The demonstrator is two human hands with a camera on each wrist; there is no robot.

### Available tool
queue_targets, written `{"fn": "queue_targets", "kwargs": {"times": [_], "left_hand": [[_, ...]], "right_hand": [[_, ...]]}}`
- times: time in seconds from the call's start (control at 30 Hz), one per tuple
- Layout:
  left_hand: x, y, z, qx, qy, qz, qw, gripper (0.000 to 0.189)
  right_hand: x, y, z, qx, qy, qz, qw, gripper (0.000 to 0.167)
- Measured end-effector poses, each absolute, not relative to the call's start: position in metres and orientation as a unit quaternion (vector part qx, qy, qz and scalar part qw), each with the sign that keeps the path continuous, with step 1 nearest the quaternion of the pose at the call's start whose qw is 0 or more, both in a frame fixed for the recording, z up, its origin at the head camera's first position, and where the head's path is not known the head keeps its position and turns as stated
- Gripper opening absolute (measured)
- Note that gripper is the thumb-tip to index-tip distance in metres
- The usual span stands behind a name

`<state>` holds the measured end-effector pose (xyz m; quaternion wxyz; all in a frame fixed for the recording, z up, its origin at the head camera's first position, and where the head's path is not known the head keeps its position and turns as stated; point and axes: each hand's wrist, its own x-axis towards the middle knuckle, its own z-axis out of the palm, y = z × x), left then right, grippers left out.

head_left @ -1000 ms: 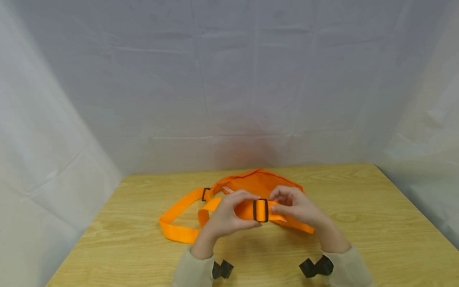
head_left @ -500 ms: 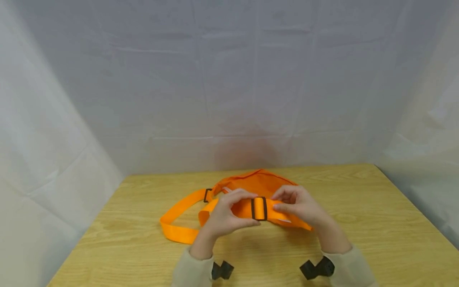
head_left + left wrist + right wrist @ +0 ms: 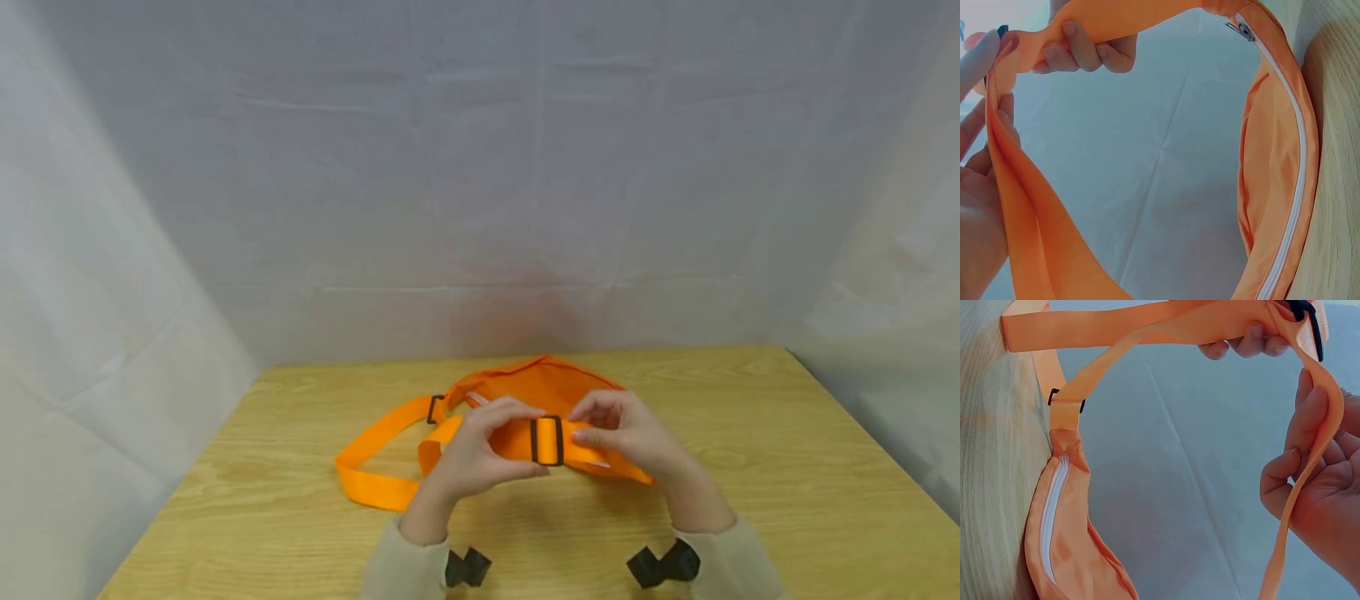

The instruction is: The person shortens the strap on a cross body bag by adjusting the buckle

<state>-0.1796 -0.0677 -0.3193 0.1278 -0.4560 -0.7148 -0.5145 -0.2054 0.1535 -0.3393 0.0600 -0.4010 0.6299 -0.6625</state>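
An orange waist bag (image 3: 525, 382) lies on the table, its webbing strap (image 3: 375, 490) looping out to the left. Raised in front of the bag is a black slide buckle (image 3: 558, 442) threaded with the strap. My left hand (image 3: 472, 457) grips the buckle by its top and bottom edges, thumb below and fingers above. Just right of the buckle, my right hand (image 3: 630, 435) pinches the strap between thumb and fingers. A white zipper (image 3: 1300, 150) with a metal pull (image 3: 1241, 30) runs along the bag in the left wrist view. The right palm partly shows behind the strap in the right wrist view.
A second black strap ring (image 3: 432, 409) joins the strap to the bag's left end. The wooden table (image 3: 262, 500) carries everything. White sheeting (image 3: 480, 167) hangs behind the table and at both sides. Black wrist mounts (image 3: 467, 567) sit at both cuffs.
Both hands keep their holds. The buckle has shifted very slightly left and then back right. The right fingertips have moved marginally away from the buckle along the strap.
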Motion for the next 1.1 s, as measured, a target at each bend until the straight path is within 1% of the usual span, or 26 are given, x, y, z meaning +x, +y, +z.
{"fn": "queue_targets", "kwargs": {"times": [0.13, 0.3, 0.4, 0.67, 0.93, 1.1], "left_hand": [[-0.1742, -0.0663, -0.3122, -0.448, -0.718, -0.518, 0.120, 0.047], [-0.1734, -0.0660, -0.3101, -0.451, -0.722, -0.509, 0.129, 0.046], [-0.1737, -0.0659, -0.3103, -0.459, -0.717, -0.507, 0.131, 0.046], [-0.1745, -0.0647, -0.3115, -0.473, -0.712, -0.500, 0.138, 0.046], [-0.1742, -0.0645, -0.3108, -0.474, -0.716, -0.491, 0.147, 0.044], [-0.1773, -0.0634, -0.3147, -0.484, -0.714, -0.483, 0.152, 0.044]], "right_hand": [[-0.2063, 0.1539, -0.3395, -0.420, 0.619, -0.661, 0.057, 0.010], [-0.2070, 0.1548, -0.3409, -0.425, 0.616, -0.661, 0.062, 0.016], [-0.2069, 0.1551, -0.3413, -0.422, 0.617, -0.661, 0.066, 0.016], [-0.2077, 0.1536, -0.3405, -0.449, 0.600, -0.660, 0.058, 0.017], [-0.2082, 0.1543, -0.3405, -0.458, 0.593, -0.659, 0.057, 0.011], [-0.2057, 0.1532, -0.3386, -0.441, 0.609, -0.656, 0.067, 0.011]]}}
